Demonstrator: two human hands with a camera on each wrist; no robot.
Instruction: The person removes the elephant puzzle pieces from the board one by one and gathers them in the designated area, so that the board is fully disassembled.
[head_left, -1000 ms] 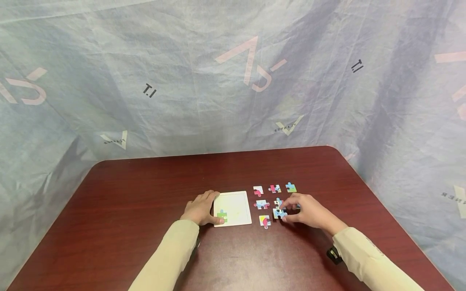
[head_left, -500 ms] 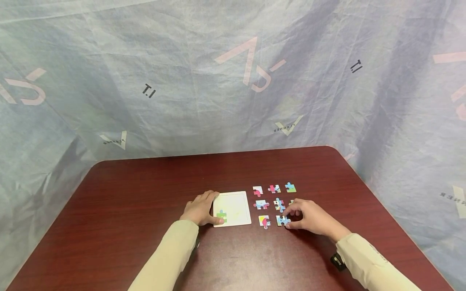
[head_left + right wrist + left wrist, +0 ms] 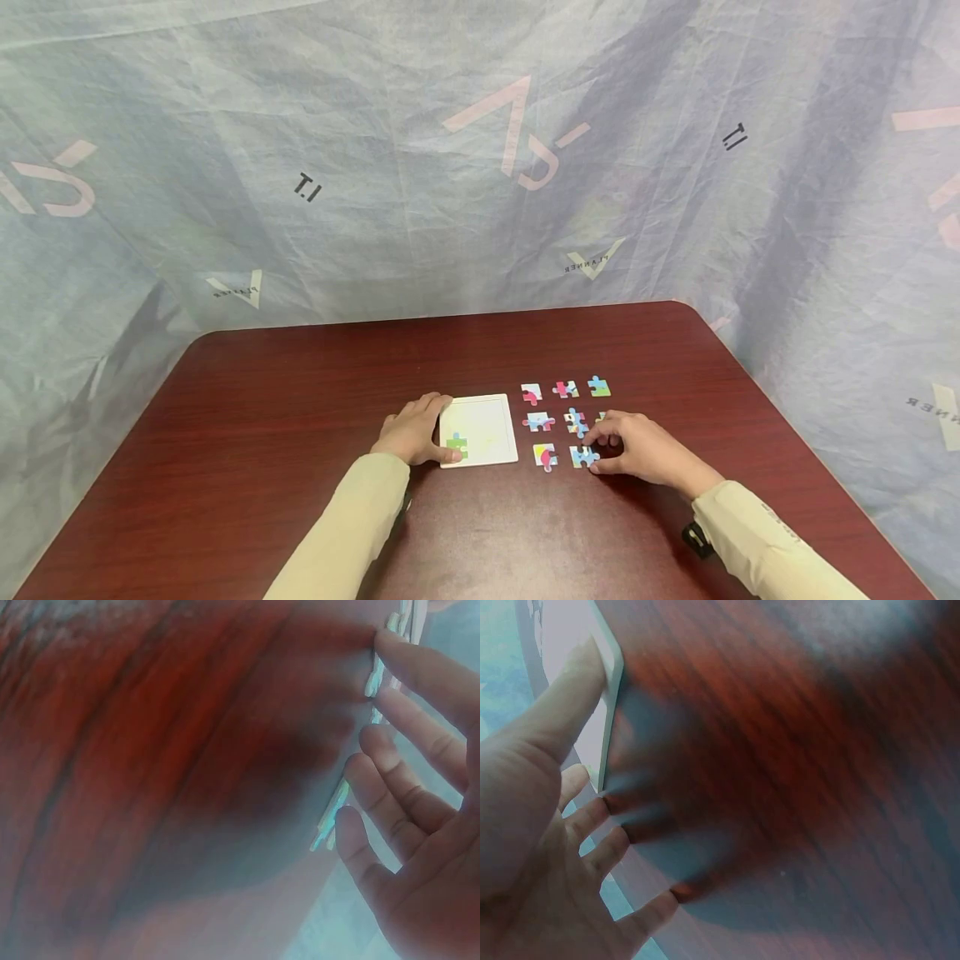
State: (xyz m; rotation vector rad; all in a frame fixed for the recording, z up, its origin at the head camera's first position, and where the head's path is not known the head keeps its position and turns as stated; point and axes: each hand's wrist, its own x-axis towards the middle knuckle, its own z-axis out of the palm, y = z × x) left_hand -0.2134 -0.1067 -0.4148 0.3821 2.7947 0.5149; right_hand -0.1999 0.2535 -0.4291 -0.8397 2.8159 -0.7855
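Observation:
Beside the pale square puzzle tray (image 3: 495, 425), my left hand (image 3: 408, 431) rests along its left side. The thumb lies over the near left part of the tray, as the left wrist view also shows, and the index finger reaches its far left corner. A green puzzle piece (image 3: 457, 445) sits inside the tray near that thumb. To the right, my right hand (image 3: 637, 450) holds a blue puzzle piece (image 3: 581, 456) at the table surface, thumb and index finger at its edges. In the right wrist view the other fingers of my right hand (image 3: 420, 787) hang loosely bent.
Several puzzle pieces lie in rows right of the tray: a red and white piece (image 3: 531, 393), a pink piece (image 3: 566, 389), a blue and green piece (image 3: 598, 387), a yellow and red piece (image 3: 545, 456). One is partly behind my right hand. A grey cloth (image 3: 375, 167) hangs behind the table (image 3: 262, 467).
My right hand has moved the blue puzzle piece slightly right and nearer, off the piece it overlapped, and has stayed still for the last half second. The left hand has not moved.

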